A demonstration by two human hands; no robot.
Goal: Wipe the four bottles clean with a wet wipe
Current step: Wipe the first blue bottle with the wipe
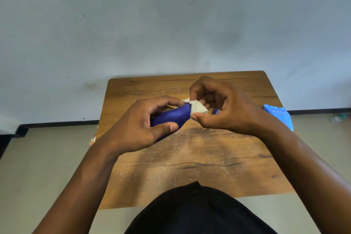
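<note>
Above the wooden counter (190, 157), the left hand (138, 129) gripped the blue bottle (171, 116) on its side; the right hand (224, 108) pinched a wet wipe (197, 109) against its end. Turning the bottle under firm pressure would probably clean it best.

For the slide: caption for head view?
Left hand holds blue bottle; right hand wipes its end with wet wipe.

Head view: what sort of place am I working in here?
Probably a plain indoor room, sparsely furnished: a small scratched wooden table set against a bare pale painted wall, with a dark baseboard and beige floor.
</note>
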